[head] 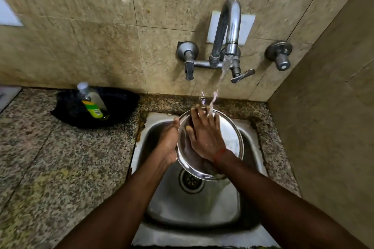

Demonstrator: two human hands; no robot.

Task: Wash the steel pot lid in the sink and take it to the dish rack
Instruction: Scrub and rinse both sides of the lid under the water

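Here, I am looking straight down through the head camera at a small steel sink (194, 206) set into a speckled granite counter (60, 157).

The steel pot lid (230, 137) is held in the air over the back half of the sink. It is tilted, with its far edge raised toward the wall behind the sink and its near edge low, just above the sink's drain (191, 180).

The left hand (169, 141) grips the lid by its rim on the sink's left side. The thumb hooks over the rim and the palm sits against the edge. The fingers pass beneath the lid, where I cannot see them.

The right hand (204, 135) lies flat on the lid's upper face with its fingers straight and spread, pressing the metal and holding nothing. A red thread (219, 152) circles that wrist.

A curved tap (228, 26) is fixed to the tiled wall behind the sink. Its water stream (219, 83) lands on the lid's far edge at the right fingertips and throws up small splashes.

On the counter to the left of the sink, close to the wall, a black pan (119, 103) holds a leaning bottle (93, 103) with a green and yellow label.
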